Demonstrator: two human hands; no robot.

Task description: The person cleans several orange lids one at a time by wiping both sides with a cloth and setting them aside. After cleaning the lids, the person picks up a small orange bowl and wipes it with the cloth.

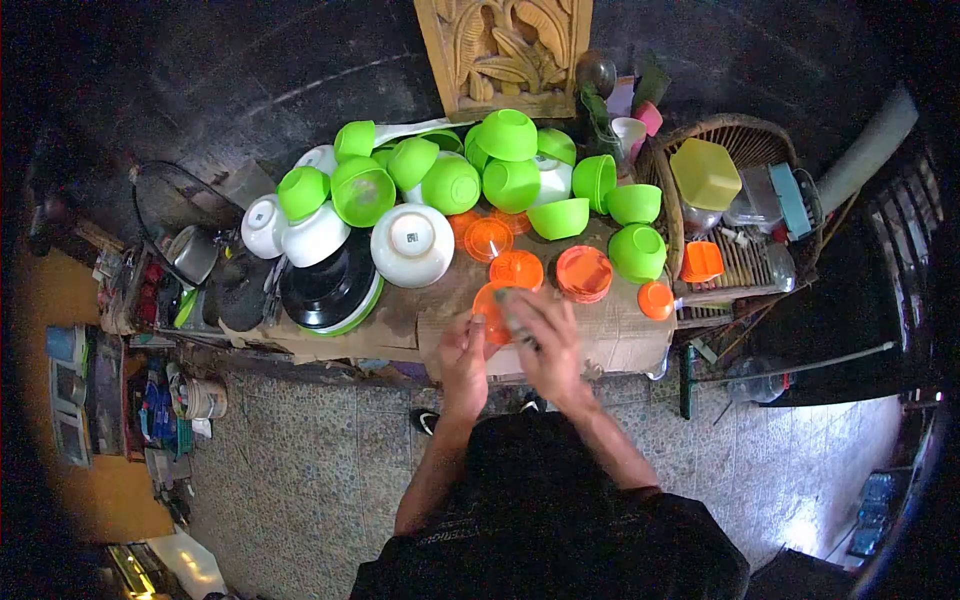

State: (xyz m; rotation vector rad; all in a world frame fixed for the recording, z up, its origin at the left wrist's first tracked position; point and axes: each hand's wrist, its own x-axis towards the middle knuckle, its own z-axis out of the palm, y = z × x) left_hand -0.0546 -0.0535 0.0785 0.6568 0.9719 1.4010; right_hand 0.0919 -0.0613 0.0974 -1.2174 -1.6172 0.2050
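My left hand [464, 366] grips a small orange dish [491, 312] by its lower left edge, tilted up above the cardboard-covered table edge. Over the dish's right side lies my right hand [543, 338], blurred by motion, its fingers bent against the dish. A greenish, greyish bit shows at its fingertips, too smeared to name. Just beyond the hands lies a ridged orange dish [517, 268]. More orange dishes [488, 239] lie behind it, and a stack of orange dishes [584, 272] sits to the right.
Many green bowls [450, 184] and white bowls [412, 246] are piled along the back. A black plate [332, 285] rests at the left. A small orange cup [656, 300] stands at the right corner, near a wicker basket [665, 215] holding containers. Cardboard [630, 345] covers the table.
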